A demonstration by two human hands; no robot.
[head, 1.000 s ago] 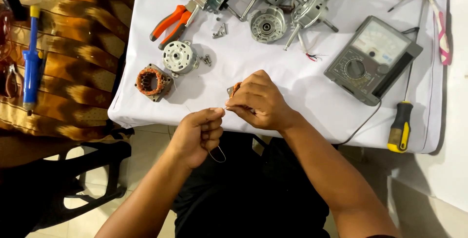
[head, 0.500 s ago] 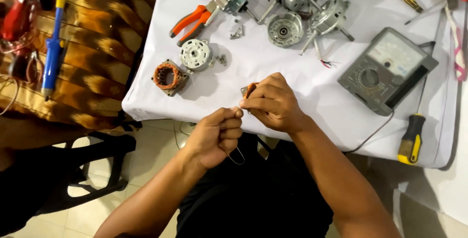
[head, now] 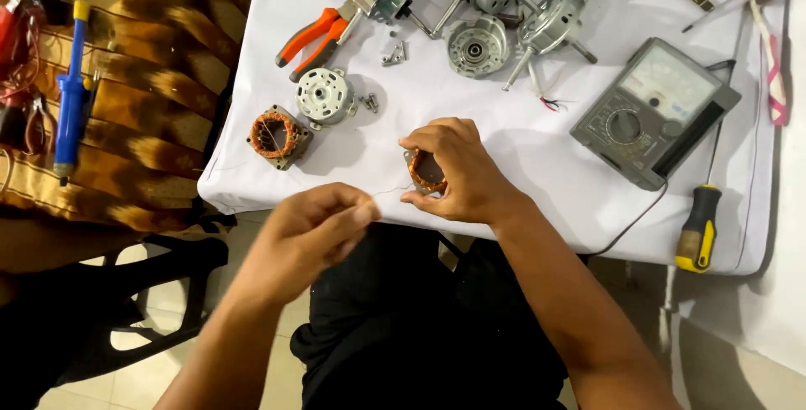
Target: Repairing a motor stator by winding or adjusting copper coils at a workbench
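1. Head view, looking down at a white-covered tabletop (head: 520,150): I see my right hand (head: 457,171) cupped around a small stator with copper winding (head: 426,171), fingers curled over its top and thumb under it, at the near edge of the cloth, left of the grey analog multimeter (head: 653,112).

2. My left hand (head: 323,225) sits off the tabletop's near edge, further left of the multimeter, fingertips pinched together on what looks like a fine wire (head: 388,193) running to the stator; the strand is too thin to be sure of.

3. Step in hand, as I judge it: drawing a winding wire out of the held stator. The next move calls for a steady, gentle pull in line with the coil, the right hand keeping the stator from turning, or the strand may snap.

4. Count, all left of the multimeter unless noted: two copper-wound stators, one held and one second stator (head: 274,135) lying free; one round silver end cap (head: 325,95); one pair of orange-handled pliers (head: 315,38); about four motor housings with shafts (head: 504,20) at the far edge.

5. One yellow-and-black screwdriver (head: 698,227) lies just below and right of the multimeter; one blue desoldering pump (head: 72,91) rests far left on patterned brown fabric.
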